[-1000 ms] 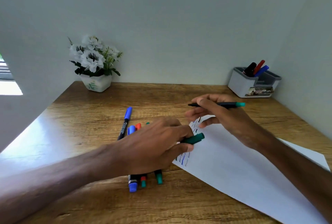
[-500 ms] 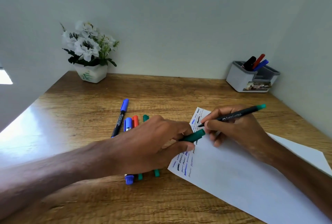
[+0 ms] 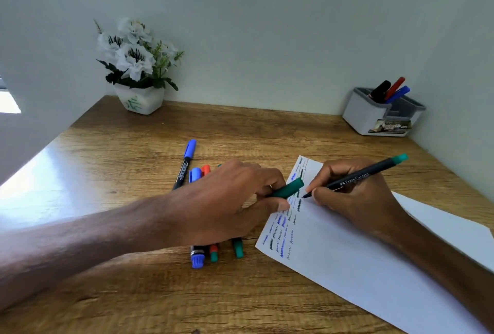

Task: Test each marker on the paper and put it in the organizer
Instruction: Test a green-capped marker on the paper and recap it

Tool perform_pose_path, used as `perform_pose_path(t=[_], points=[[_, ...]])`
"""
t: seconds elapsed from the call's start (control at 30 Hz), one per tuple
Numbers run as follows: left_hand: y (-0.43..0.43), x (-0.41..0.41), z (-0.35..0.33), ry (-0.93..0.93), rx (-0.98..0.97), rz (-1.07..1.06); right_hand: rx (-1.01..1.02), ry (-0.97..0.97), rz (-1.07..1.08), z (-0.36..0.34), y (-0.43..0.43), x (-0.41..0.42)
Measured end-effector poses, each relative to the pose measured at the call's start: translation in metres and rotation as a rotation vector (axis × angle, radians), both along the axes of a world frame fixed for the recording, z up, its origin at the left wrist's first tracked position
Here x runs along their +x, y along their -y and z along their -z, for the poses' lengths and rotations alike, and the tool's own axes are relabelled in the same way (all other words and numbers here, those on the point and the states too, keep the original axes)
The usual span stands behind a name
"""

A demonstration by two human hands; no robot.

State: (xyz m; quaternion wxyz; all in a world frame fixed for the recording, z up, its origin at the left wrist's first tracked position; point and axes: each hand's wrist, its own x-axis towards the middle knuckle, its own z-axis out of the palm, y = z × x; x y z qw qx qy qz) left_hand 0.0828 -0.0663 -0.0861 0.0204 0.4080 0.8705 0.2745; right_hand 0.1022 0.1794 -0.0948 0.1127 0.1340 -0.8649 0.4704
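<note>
- Firmly, our right hand [image 3: 355,200] grips the teal-ended marker [image 3: 355,177], with the fingers curled round its black barrel in a writing hold.
- We see the marker's uncapped tip touching the paper [image 3: 361,266] near the sheet's far corner, and the teal end tilting up towards the desk's right edge.
- Our left hand [image 3: 227,205] pinches the green cap [image 3: 290,188] between thumb and curled fingers. The cap pokes out over the sheet's left edge, just beside the writing tip.
- We can make out rows of blue and dark scribbles [image 3: 283,222] along the paper's left edge.
- The paper lies askew on the desk [image 3: 120,173] and runs from mid-desk towards the near right corner.
- Under our left hand three markers lie side by side: a thick blue marker [image 3: 197,260], a red-capped marker [image 3: 205,170] and a green-ended marker [image 3: 237,249]. Their middles are hidden by the hand.
- Just beside them, on the far-left side, a thin blue-capped marker [image 3: 185,165] lies on its own.
- The organizer [image 3: 371,117] stands in the desk's far right corner, well apart from the paper. A black marker [image 3: 379,91], a red marker [image 3: 395,86] and a blue marker [image 3: 399,93] lean in one of its compartments.
- We see a white flower pot [image 3: 140,99] in the far left corner.
</note>
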Motion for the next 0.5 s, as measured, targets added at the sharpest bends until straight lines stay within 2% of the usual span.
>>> perform_pose_path(t=[0.5], points=[[0.0002, 0.0016, 0.0017, -0.039, -0.006, -0.014, 0.022, -0.026, -0.026, 0.0021, -0.0021, -0.0033]])
